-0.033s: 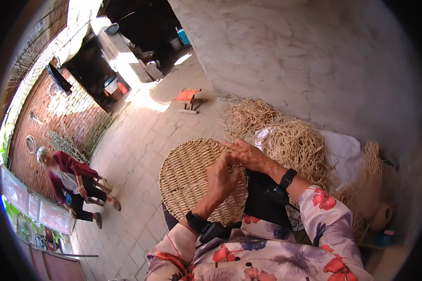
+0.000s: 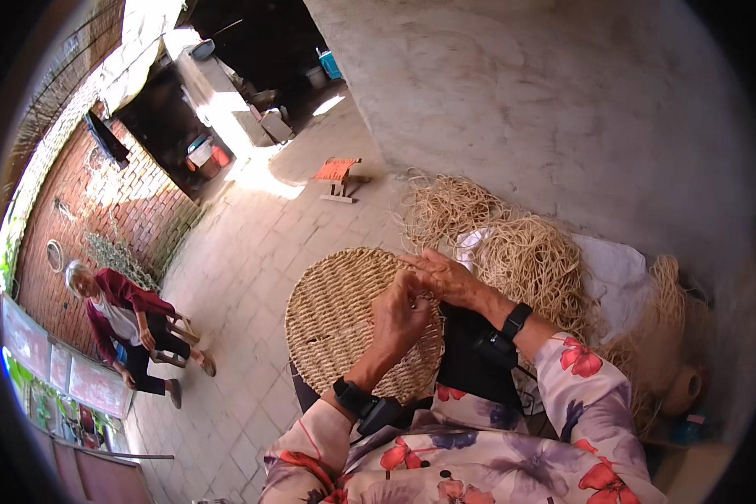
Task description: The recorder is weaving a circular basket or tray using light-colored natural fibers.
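Observation:
A round mat (image 2: 332,315) woven from straw-coloured cord lies tilted over my lap, with a small dark gap in its weave at the left. My left hand (image 2: 397,317) is closed above the right part of the mat; whatever its fingers hold is hidden. Beside it, my right hand (image 2: 448,277) lies at the mat's upper right rim. Its fingers reach left over that edge and appear to grip it, though the thumb is hard to see. The two hands touch or overlap at the rim.
Heaps of loose cord (image 2: 542,260) lie by the wall to the right, partly on a white sack (image 2: 617,281). A low stool with an orange seat (image 2: 336,170) stands on the paved floor ahead. At the left a person (image 2: 126,323) sits near a brick wall (image 2: 92,202).

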Available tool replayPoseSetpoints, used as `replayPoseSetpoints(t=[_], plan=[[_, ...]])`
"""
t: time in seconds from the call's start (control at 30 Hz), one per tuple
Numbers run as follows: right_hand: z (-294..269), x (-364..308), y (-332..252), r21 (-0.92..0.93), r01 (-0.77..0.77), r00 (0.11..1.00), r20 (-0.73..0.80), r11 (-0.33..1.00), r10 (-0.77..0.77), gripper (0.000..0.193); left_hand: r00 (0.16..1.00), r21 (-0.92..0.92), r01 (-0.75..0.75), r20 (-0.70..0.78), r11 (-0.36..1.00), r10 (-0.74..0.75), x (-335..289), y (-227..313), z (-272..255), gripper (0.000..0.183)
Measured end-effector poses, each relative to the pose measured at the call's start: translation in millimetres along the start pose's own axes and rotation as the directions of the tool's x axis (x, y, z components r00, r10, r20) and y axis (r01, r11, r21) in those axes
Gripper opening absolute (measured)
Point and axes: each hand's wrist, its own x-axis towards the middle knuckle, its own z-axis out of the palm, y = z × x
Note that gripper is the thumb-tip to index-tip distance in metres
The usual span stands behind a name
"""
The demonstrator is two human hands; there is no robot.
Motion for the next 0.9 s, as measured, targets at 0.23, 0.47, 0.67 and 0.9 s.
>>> replayPoseSetpoints(t=[0.23,0.47,0.67,0.9], plan=[[-3.1,-2.0,-6.5,-0.172,0.010,0.999,0.038,0.985,-0.004,0.048,0.941,-0.424,0.311,0.265,0.851,-0.211,-6.6,-1.4,0.1,0.018],[6.0,-3.7,2.8,-0.051,-0.003,0.999,-0.045,0.999,0.000,0.053,0.887,-0.435,0.265,0.460,0.860,-0.041,-18.4,-10.5,-20.0,0.020],[1.1,-16.2,-0.5,-0.177,0.008,0.998,-0.062,0.984,-0.019,0.053,0.760,-0.670,0.650,0.576,0.359,-0.301,-29.0,-0.6,-52.8,0.014],[-26.0,-5.4,-32.8,-0.435,-0.072,0.993,0.051,0.898,0.104,0.044,0.827,-0.660,0.563,0.461,0.498,-0.323,-26.6,-19.6,-134.6,0.016]])
